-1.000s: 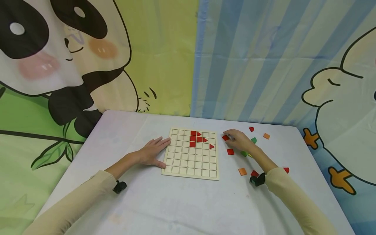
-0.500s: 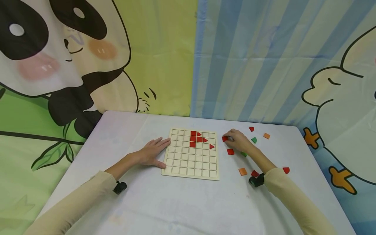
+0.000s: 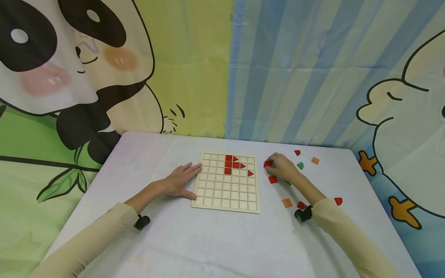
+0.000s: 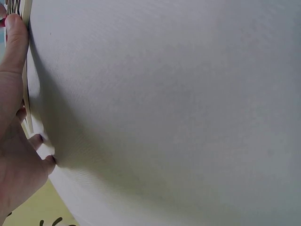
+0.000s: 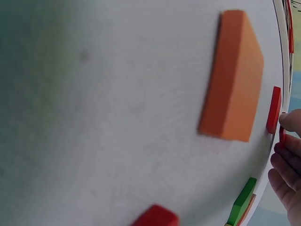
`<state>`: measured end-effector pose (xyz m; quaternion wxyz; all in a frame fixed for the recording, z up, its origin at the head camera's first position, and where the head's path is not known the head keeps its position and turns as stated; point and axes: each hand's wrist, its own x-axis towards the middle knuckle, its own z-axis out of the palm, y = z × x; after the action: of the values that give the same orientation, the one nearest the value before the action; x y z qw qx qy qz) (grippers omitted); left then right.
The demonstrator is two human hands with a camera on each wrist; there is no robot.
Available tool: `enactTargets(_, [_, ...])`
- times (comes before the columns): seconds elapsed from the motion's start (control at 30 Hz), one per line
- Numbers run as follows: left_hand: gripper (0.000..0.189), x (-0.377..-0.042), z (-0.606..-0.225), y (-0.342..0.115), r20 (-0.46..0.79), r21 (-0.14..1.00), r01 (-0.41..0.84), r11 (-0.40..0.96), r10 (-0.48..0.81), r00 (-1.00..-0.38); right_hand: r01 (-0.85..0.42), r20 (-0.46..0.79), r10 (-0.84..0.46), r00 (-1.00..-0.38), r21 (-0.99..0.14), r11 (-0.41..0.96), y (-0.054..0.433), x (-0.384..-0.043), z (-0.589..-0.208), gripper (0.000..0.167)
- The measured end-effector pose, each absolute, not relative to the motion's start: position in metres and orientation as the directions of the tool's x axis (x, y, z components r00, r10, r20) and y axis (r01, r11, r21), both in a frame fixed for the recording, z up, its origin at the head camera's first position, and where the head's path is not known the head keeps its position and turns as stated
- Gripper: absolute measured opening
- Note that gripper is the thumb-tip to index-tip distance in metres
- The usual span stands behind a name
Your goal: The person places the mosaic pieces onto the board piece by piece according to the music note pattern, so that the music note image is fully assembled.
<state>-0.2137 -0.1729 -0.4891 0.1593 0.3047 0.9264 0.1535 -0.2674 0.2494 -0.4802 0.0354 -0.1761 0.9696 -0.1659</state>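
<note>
My left hand (image 3: 180, 180) lies with spread, straight fingers at the left edge of a wooden grid board (image 3: 222, 193). In the left wrist view its thumb (image 4: 17, 40) presses along the board's edge. Right of the board, my right hand (image 3: 283, 166) pinches a red square tile (image 3: 267, 163) between thumb and fingers; the right wrist view shows this red tile (image 5: 282, 135) edge-on. Red squares (image 3: 228, 164) and several red triangles (image 3: 250, 173) sit in the board's upper cells. Just below my right hand lies another red square tile (image 3: 272, 179).
Loose pieces lie about on the right: an orange square (image 3: 287, 203), a red piece (image 3: 301, 205) partly behind the wrist camera, a green piece (image 3: 300, 165), an orange square (image 3: 315, 160), and red rounded pieces (image 3: 338, 201). A printed curtain (image 3: 194, 69) stands behind the white table (image 3: 208, 247).
The red tile between my right fingers has turned slightly and shifted a little, with small finger movements. My left hand has stayed on the board's edge.
</note>
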Motion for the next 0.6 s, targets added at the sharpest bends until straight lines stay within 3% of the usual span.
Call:
enactTargets(0.2, [0.115, -0.214, -0.489, -0.173, -0.195, 0.380, 0.521, 0.764, 0.617, -0.763, -0.273, 0.001, -0.303, -0.953, -0.432, 0.859, 0.239, -0.263, -0.475, 0.037])
enactTargets(0.4, [0.115, -0.214, -0.488, -0.173, -0.196, 0.385, 0.515, 0.766, 0.613, -0.765, -0.430, 0.089, -0.443, -0.892, -0.468, 0.772, 0.216, -0.252, -0.469, 0.029])
enactTargets(0.6, [0.115, -0.214, -0.489, -0.173, -0.199, 0.380, 0.519, 0.766, 0.616, -0.762, -0.518, 0.101, -0.535, -0.839, -0.454, 0.725, 0.188, -0.241, -0.463, 0.025])
